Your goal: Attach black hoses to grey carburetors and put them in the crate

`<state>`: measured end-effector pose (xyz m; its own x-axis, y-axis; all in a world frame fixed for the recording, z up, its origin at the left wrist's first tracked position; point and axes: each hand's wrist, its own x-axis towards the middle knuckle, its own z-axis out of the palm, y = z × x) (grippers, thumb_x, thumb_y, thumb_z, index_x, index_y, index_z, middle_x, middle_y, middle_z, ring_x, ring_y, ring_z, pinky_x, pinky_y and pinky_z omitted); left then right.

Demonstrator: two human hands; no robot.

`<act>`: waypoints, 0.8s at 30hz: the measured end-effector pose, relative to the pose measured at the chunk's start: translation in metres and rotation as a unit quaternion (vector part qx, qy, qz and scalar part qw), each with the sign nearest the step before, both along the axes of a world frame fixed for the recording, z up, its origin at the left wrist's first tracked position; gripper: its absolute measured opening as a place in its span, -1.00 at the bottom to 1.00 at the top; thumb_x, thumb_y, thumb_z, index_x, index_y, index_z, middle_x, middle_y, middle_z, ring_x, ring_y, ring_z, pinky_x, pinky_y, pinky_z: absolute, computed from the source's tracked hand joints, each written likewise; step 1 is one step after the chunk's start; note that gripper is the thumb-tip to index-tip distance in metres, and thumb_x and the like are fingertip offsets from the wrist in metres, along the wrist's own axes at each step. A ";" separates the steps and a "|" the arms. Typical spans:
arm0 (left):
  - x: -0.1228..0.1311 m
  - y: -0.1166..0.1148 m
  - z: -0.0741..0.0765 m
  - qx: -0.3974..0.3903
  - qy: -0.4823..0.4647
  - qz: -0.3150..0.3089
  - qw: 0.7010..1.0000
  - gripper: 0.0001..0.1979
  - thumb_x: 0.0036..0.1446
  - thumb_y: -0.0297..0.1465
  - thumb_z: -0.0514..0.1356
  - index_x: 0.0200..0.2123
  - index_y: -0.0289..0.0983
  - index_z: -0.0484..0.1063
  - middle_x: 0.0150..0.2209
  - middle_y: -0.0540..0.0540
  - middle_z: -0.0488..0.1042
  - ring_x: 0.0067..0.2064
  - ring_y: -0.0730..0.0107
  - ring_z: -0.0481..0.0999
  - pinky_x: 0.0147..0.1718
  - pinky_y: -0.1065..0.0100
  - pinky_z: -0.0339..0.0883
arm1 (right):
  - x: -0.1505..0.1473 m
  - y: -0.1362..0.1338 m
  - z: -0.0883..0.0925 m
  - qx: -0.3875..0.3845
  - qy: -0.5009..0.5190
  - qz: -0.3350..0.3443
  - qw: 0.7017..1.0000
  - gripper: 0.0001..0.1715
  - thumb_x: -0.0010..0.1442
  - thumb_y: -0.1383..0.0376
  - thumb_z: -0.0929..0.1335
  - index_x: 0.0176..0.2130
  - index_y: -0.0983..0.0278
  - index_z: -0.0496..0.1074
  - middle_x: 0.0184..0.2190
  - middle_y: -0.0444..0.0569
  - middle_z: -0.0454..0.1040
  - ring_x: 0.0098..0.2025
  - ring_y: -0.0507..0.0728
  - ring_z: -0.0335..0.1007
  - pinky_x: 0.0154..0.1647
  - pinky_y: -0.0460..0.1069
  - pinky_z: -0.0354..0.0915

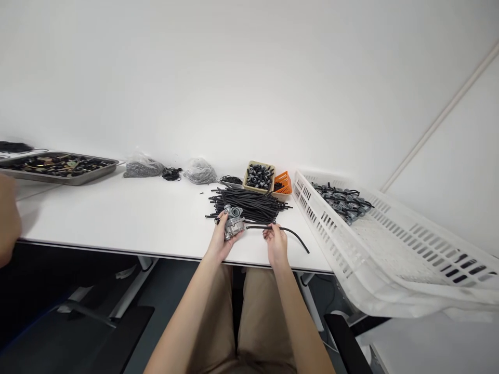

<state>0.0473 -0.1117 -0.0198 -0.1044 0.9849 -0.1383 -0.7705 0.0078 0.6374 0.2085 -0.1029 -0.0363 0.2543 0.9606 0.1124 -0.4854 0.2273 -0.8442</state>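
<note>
My left hand (223, 238) is closed around a small grey metal part (233, 223) near the front edge of the white table (117, 218). My right hand (276, 242) pinches a black rubber hose (290, 232) that curves off to the right, its left end pointing toward the metal part. Just behind both hands lies a pile of black hoses (253, 205).
A white slotted crate (390, 244) at the right holds several grey parts (345, 201). A tan box (259, 176) and an orange basket (283, 183) sit behind the pile. Two plastic bags (199, 171) and a metal tray (58, 166) stand at the left. Another person's blurred arm (8, 218) shows at the far left.
</note>
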 end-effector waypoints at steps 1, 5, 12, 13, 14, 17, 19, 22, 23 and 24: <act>0.001 0.000 0.000 0.008 0.014 0.005 1.000 -0.62 0.17 -0.25 0.29 0.04 -0.10 0.33 -0.12 -0.09 0.55 -0.25 0.28 0.63 -0.35 0.27 0.55 | 0.000 0.000 0.000 0.002 -0.006 0.008 1.000 -0.62 -0.07 0.04 0.51 -0.46 0.25 0.40 -0.58 -0.15 0.44 -0.50 0.03 0.35 -0.45 -0.06 0.20; 0.006 -0.003 0.001 0.032 0.086 0.016 0.996 -0.47 0.00 -0.24 0.40 0.03 -0.06 0.33 -0.09 -0.07 0.51 -0.26 0.29 0.59 -0.40 0.28 0.54 | -0.003 -0.002 -0.002 0.015 -0.096 0.069 0.993 -0.59 -0.07 0.01 0.52 -0.40 0.27 0.47 -0.55 -0.09 0.50 -0.49 0.05 0.35 -0.45 -0.05 0.18; 0.012 -0.007 0.000 0.061 0.159 0.019 0.985 -0.30 -0.14 -0.16 0.45 0.07 -0.08 0.29 -0.11 -0.10 0.48 -0.32 0.31 0.54 -0.50 0.34 0.50 | -0.007 -0.006 0.001 0.071 -0.215 0.129 0.966 -0.61 -0.02 0.00 0.51 -0.45 0.24 0.43 -0.56 -0.13 0.46 -0.48 0.06 0.36 -0.42 -0.04 0.21; 0.012 -0.007 0.000 0.062 0.162 0.022 0.985 -0.31 -0.13 -0.15 0.45 0.07 -0.08 0.29 -0.11 -0.10 0.47 -0.32 0.31 0.53 -0.49 0.34 0.50 | -0.007 -0.006 0.001 0.076 -0.216 0.132 0.964 -0.60 -0.01 0.00 0.51 -0.45 0.23 0.42 -0.57 -0.14 0.45 -0.48 0.06 0.35 -0.41 -0.03 0.22; 0.012 -0.007 0.000 0.061 0.163 0.026 0.984 -0.32 -0.13 -0.14 0.44 0.05 -0.08 0.29 -0.10 -0.10 0.47 -0.31 0.32 0.53 -0.49 0.35 0.50 | -0.007 -0.006 0.001 0.079 -0.217 0.136 0.963 -0.60 -0.01 -0.01 0.51 -0.45 0.23 0.41 -0.57 -0.14 0.45 -0.48 0.06 0.35 -0.41 -0.03 0.23; 0.012 -0.005 -0.001 0.050 0.158 0.048 0.985 -0.39 -0.11 -0.16 0.44 0.01 -0.08 0.30 -0.07 -0.08 0.46 -0.29 0.34 0.53 -0.49 0.37 0.49 | -0.006 -0.006 0.001 0.080 -0.218 0.157 0.960 -0.56 -0.03 -0.04 0.52 -0.44 0.23 0.41 -0.59 -0.14 0.46 -0.49 0.06 0.36 -0.41 -0.04 0.24; 0.013 -0.004 -0.001 0.037 0.146 0.069 0.986 -0.43 -0.10 -0.19 0.44 -0.03 -0.07 0.31 -0.07 -0.06 0.46 -0.30 0.36 0.52 -0.48 0.38 0.48 | -0.006 -0.006 0.001 0.079 -0.217 0.172 0.958 -0.54 -0.05 -0.06 0.53 -0.43 0.23 0.42 -0.59 -0.14 0.47 -0.50 0.05 0.37 -0.42 -0.04 0.25; 0.014 -0.004 0.000 0.030 0.138 0.082 0.987 -0.48 -0.07 -0.24 0.43 -0.06 -0.08 0.31 -0.11 -0.04 0.46 -0.33 0.40 0.51 -0.48 0.41 0.46 | -0.009 -0.006 0.001 0.080 -0.210 0.177 0.958 -0.52 -0.06 -0.08 0.53 -0.43 0.23 0.42 -0.63 -0.16 0.46 -0.54 0.04 0.36 -0.44 -0.04 0.27; 0.014 -0.005 0.001 0.033 0.141 0.082 0.986 -0.50 -0.06 -0.25 0.43 -0.07 -0.08 0.32 -0.13 -0.04 0.47 -0.34 0.41 0.51 -0.47 0.43 0.45 | -0.010 -0.006 0.001 0.081 -0.207 0.175 0.959 -0.52 -0.07 -0.08 0.53 -0.43 0.22 0.41 -0.64 -0.16 0.46 -0.56 0.04 0.35 -0.45 -0.04 0.27; 0.015 -0.005 0.001 0.037 0.145 0.082 0.985 -0.52 -0.05 -0.27 0.43 -0.08 -0.09 0.33 -0.15 -0.03 0.47 -0.34 0.42 0.50 -0.47 0.44 0.44 | -0.011 -0.006 0.001 0.081 -0.204 0.172 0.960 -0.52 -0.07 -0.08 0.53 -0.44 0.22 0.41 -0.66 -0.17 0.45 -0.57 0.04 0.35 -0.46 -0.03 0.27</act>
